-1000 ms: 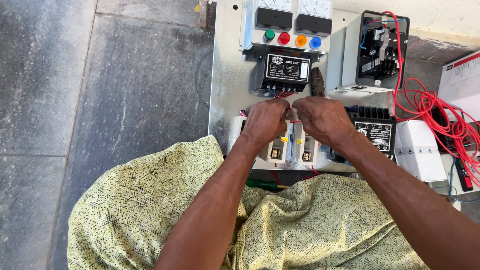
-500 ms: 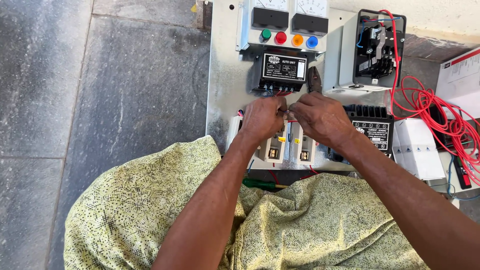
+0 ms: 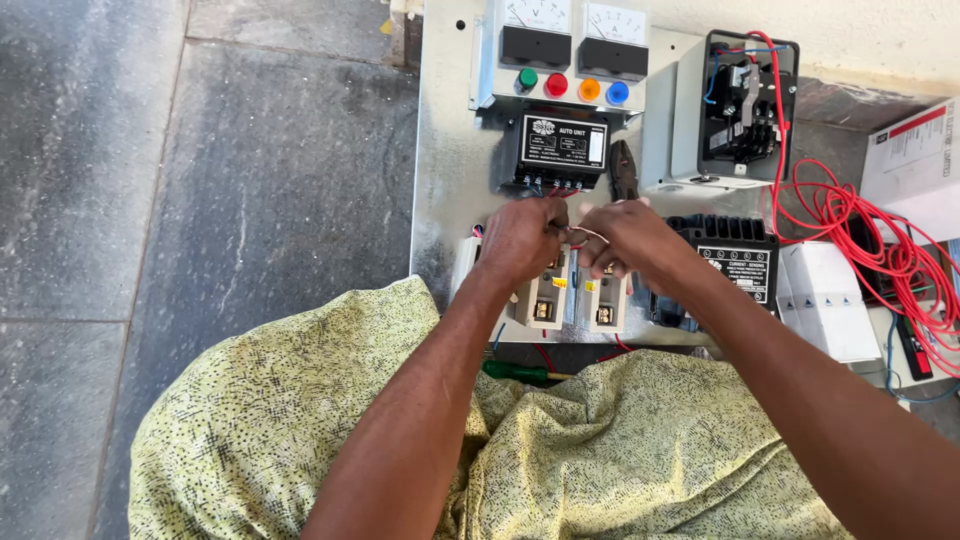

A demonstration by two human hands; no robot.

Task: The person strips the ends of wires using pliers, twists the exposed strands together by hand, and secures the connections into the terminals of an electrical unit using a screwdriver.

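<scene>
Pinching a thin pale wire [image 3: 588, 236] between them, the left hand [image 3: 522, 240] and right hand [image 3: 625, 243] meet over the middle of a grey metal panel [image 3: 445, 150] that lies on the stone floor [image 3: 200, 200]. Both sets of fingers are curled tight on the wire, which arcs from one hand to the other just above two beige contactors [image 3: 575, 300]. A black control unit [image 3: 556, 152] sits just beyond the hands, and pliers [image 3: 625, 170] lie beside it to the right. Farther up stand two meters [image 3: 570, 35] over a row of green, red, orange and blue lamps [image 3: 572, 86]. Right of the hands is a black relay [image 3: 740, 255], then a white box [image 3: 830, 300]; red wire [image 3: 880, 240] loops from an open black starter [image 3: 745, 110]. A green screwdriver [image 3: 515, 371] lies at the panel's near edge, by the yellow patterned cloth [image 3: 300, 430] on the lap.
</scene>
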